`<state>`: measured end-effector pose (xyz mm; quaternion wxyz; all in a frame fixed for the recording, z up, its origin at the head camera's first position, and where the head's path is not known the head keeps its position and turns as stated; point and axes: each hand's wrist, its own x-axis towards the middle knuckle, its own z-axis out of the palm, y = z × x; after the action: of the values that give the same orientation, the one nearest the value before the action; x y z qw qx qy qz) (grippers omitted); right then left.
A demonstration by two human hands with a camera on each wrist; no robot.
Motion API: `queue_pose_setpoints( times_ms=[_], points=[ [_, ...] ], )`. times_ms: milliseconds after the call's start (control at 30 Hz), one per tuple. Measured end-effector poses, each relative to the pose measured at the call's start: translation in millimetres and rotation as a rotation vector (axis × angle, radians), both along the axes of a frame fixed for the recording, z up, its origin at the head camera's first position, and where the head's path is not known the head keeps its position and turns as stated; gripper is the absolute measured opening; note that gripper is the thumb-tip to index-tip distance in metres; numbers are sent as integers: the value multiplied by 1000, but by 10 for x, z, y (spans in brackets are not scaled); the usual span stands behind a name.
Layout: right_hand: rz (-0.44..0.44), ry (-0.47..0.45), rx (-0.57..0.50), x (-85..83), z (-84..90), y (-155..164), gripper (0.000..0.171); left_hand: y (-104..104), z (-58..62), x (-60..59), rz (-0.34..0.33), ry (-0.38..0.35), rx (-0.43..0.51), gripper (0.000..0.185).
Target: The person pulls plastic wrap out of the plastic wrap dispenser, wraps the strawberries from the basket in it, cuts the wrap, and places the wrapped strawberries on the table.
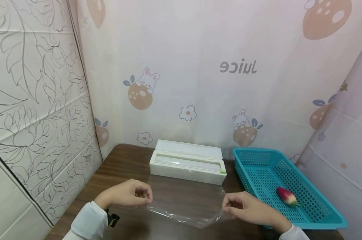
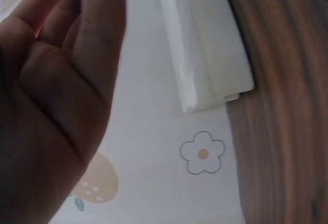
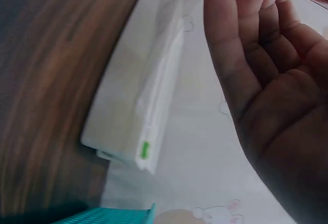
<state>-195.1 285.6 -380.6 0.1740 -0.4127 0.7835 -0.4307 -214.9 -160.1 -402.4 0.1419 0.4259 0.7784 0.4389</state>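
A sheet of clear plastic wrap (image 1: pixel 187 201) is drawn out over the brown table from a white dispenser box (image 1: pixel 188 165) with its lid open. My left hand (image 1: pixel 129 193) pinches the sheet's near left corner with curled fingers. At the near right corner, my right hand (image 1: pixel 248 209) pinches it too. The left wrist view shows my left palm (image 2: pixel 56 96) and the box end (image 2: pixel 205 44). In the right wrist view my right palm (image 3: pixel 271 90) is beside the box (image 3: pixel 143 116) with its green tab.
A teal plastic basket (image 1: pixel 259 156) stands at the right with a red strawberry (image 1: pixel 286 196) lying in it. Printed curtains close in the table at the back, left and right. The brown table (image 1: pixel 123 163) runs to the left wall.
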Motion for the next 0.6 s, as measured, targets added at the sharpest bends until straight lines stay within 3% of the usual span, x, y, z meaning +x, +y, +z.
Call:
queue_pose_setpoints(
  times_ms=[200,400,600],
  points=[
    [37,57,52,14,-229,-14,14,-31,-148,32,-9,34,-36,5],
    [31,71,110,49,-399,-24,12,-59,-274,43,-20,-93,-81,4],
    [22,79,163,75,-464,-38,11,-72,-358,35,-16,-137,-95,6]
  ],
)
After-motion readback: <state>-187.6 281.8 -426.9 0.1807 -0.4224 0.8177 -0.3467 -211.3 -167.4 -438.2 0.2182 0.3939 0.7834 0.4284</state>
